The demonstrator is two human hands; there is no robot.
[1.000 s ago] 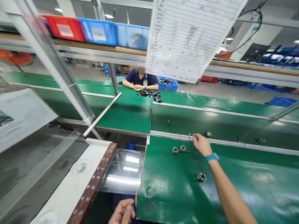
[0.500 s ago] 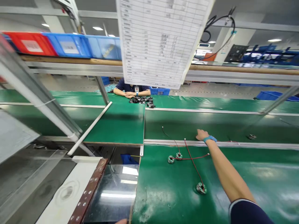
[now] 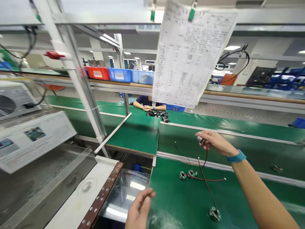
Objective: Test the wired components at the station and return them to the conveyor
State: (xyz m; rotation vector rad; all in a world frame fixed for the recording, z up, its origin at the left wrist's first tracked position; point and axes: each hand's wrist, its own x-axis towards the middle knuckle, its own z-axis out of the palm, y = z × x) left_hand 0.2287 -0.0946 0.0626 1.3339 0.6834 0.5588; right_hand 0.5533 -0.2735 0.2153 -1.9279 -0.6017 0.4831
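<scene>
Nearest me, well short of the pale metal rail (image 3: 166,155), my left hand (image 3: 140,206) is half open, fingers loosely bent with nothing visible in them. On the same side of the rail, the green-covered table (image 3: 186,203) bears a round metal part with a green circuit face (image 3: 214,214), its red wire stretching toward the rail. Closer to the rail, two similar round parts (image 3: 182,176) sit side by side; I judge their wires are laid out long to keep the ends reachable. In my view just above the rail, my right hand (image 3: 202,141) pinches a small silver cylindrical part (image 3: 200,139) by the fingertips, probably so the dark-and-red wire (image 3: 206,156) can hang free. Just beyond the rail, rightward, lies another round metal part (image 3: 276,168). Much farther beyond it, a co-worker's arms (image 3: 140,104) rest behind a heap of black parts (image 3: 157,114).
</scene>
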